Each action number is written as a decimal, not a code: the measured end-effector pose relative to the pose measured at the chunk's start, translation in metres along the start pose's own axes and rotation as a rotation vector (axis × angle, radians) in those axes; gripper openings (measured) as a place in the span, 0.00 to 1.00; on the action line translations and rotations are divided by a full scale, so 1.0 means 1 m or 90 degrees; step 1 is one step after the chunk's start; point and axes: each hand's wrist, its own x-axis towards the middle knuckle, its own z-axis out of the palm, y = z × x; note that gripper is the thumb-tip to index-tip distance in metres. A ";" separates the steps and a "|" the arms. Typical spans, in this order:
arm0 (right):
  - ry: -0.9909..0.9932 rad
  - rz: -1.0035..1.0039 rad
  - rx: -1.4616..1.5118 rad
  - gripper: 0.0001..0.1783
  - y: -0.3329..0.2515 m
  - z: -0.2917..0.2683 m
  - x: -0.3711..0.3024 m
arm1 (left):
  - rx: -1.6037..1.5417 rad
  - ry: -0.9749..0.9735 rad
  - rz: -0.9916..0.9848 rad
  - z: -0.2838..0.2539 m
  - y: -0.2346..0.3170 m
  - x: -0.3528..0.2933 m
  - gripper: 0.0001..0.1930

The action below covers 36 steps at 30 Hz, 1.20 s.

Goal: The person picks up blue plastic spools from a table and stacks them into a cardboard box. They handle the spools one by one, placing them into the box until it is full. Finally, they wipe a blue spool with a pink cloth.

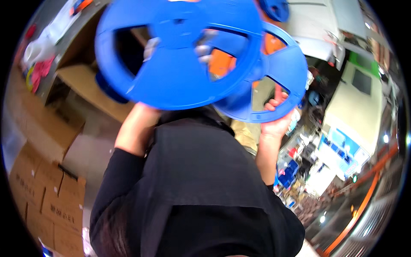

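A large blue plastic reel (171, 83) with wide cut-out openings is raised close in front of me. My left hand (151, 47) is mostly behind it, and fingertips show blurred through its openings. To the right, partly covered by that reel, is a second blue reel (295, 70). My right hand (277, 124) grips its lower right rim, with fingers reaching through an opening. Whether the two reels touch is hard to tell.
Cardboard boxes (55, 201) are stacked at lower left, beside an open carton (92, 88). Another blue reel (276, 9) shows at the top right, near orange surfaces. A pale machine (353, 107) and a cluttered area with blue bins (289, 173) lie to the right.
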 end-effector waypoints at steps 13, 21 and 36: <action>-0.220 -0.036 0.229 0.18 -0.011 -0.001 0.010 | 0.282 -0.090 0.225 -0.001 0.063 -0.034 0.41; -0.157 -0.020 0.213 0.23 -0.011 0.025 0.016 | 0.323 0.075 0.228 -0.014 0.047 -0.036 0.38; -0.090 -0.051 -0.003 0.31 0.001 0.057 0.019 | 0.503 0.280 0.215 -0.037 0.025 -0.017 0.25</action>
